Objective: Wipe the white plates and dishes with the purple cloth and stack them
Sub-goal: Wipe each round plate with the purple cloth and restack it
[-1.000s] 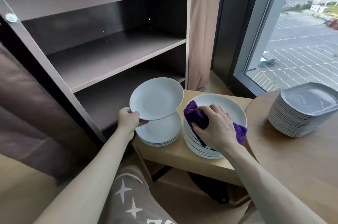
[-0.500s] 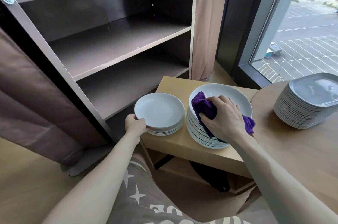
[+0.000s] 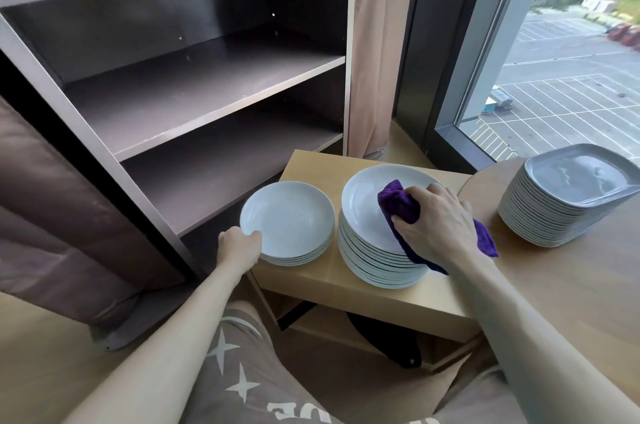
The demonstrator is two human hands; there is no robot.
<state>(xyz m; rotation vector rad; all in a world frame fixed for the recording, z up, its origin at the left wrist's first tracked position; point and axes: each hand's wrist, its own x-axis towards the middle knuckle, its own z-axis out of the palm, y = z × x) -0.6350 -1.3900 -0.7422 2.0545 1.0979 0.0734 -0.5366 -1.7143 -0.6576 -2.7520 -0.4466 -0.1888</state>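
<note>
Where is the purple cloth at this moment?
Right of centre in the head view, the purple cloth lies on the taller plate stack, held by the right hand.

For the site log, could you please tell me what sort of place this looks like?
Probably a restaurant or canteen service area: a tall stack of white plates, a stack of grey square plates and an open shelving cabinet.
</note>
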